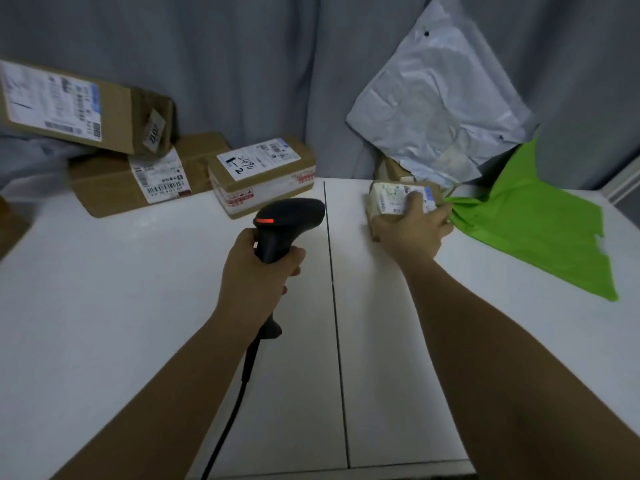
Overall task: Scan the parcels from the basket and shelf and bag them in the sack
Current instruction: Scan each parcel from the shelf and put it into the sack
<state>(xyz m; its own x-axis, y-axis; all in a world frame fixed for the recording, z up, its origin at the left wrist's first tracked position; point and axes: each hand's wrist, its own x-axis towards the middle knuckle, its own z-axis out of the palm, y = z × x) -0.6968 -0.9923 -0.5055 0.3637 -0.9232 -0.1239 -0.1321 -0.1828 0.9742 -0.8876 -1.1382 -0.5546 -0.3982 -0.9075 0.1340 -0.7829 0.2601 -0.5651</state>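
My left hand [258, 271] grips the scanner [289, 223]. My right hand [410, 225] clasps a small parcel [391, 199] at two o'clock. That loose hold could drop it short of the green sack [533, 230].

Boxes [261, 176] lie left on table [138, 306], sack [530, 230] right.

The scene is viewed from a single wide-angle camera worn on the head, directed forward and down over both forearms. The white surface [138, 271] is seen from close above, with a grey curtain [259, 64] framed behind it
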